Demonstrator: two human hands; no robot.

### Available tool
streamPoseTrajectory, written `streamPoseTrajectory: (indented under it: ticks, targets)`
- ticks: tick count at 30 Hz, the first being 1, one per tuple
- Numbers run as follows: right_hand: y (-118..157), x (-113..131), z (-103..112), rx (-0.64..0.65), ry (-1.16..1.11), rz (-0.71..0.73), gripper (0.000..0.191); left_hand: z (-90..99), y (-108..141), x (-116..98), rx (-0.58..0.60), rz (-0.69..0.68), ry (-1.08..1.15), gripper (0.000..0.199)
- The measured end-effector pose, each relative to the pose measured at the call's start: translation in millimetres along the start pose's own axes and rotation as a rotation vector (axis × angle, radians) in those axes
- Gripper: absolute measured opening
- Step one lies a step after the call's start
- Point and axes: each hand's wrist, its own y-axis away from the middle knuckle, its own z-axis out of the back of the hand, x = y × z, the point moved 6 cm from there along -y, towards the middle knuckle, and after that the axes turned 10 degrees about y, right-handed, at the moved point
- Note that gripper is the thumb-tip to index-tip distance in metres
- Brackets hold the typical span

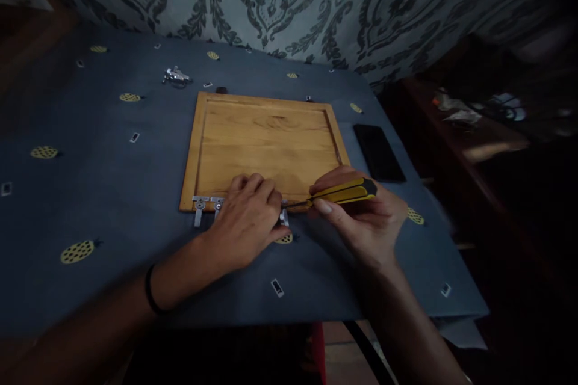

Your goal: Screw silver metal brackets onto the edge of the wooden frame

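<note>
A wooden panel [266, 144] with a raised frame lies flat on the cloth-covered table. My right hand [365, 216] grips a yellow and black screwdriver [345, 192], held nearly level, its shaft pointing left. The tip reaches a metal hinge [284, 216] on the panel's near edge; whether it sits in a screw is too small to tell. My left hand [248, 216] presses over that edge with curled fingers, index finger and thumb around this hinge, partly hiding it. Left of it, two more metal hinges [199, 210] show along the edge, one partly covered by my fingers.
A black phone [379, 153] lies right of the panel. Small metal parts [176, 76] are piled at the back left. The blue tablecloth [112, 192] has a pineapple print. Patterned fabric [275, 0] rises behind the table. A cluttered dark wooden surface [469, 132] stands at the right.
</note>
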Motion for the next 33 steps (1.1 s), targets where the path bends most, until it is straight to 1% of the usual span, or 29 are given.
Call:
streamPoseTrajectory:
  ticks: [4, 6, 8, 10, 14, 17, 20, 22, 24, 26, 30, 33]
  targets:
    - [-3, -2, 0, 0.101, -0.051, -0.050, 0.012, -0.8, 0, 0, 0.004, -0.003, -0.003, 0.039]
    - [-5, -2, 0, 0.167, -0.079, -0.038, 0.011, -0.8, 0, 0, -0.006, -0.008, -0.008, 0.038]
    - [-6, 1, -1, 0.197, -0.077, -0.002, 0.007, -1.1, 1, 0, -0.011, -0.007, -0.012, 0.037]
    - [-7, 4, -2, 0.157, -0.026, 0.035, 0.007, -1.3, 1, 1, -0.013, -0.005, -0.009, 0.037]
    - [-3, 8, -7, 0.002, 0.109, 0.057, 0.019, -1.5, 1, 1, -0.015, -0.007, -0.009, 0.036]
    - [2, 7, -10, -0.089, 0.158, 0.071, 0.018, -1.7, 2, 0, -0.019, -0.010, -0.013, 0.037]
    - [7, 3, -4, -0.213, 0.121, 0.061, 0.017, -1.3, 2, 0, -0.027, -0.012, -0.009, 0.039]
    - [9, 1, 2, -0.307, 0.067, 0.021, 0.019, -1.2, 1, 0, -0.019, -0.008, -0.006, 0.038]
    - [9, 1, 6, -0.362, 0.015, -0.016, 0.019, -1.2, 1, 0, -0.004, -0.005, -0.003, 0.039]
    - [7, 1, 7, -0.352, -0.014, -0.038, 0.017, -0.8, 0, 0, 0.003, -0.002, -0.002, 0.039]
    - [5, -1, 4, -0.276, -0.020, -0.080, 0.014, -0.6, 0, 0, 0.008, 0.003, -0.001, 0.039]
    - [5, -2, 1, -0.222, -0.002, -0.070, 0.014, -0.8, 0, 0, 0.010, 0.003, 0.003, 0.039]
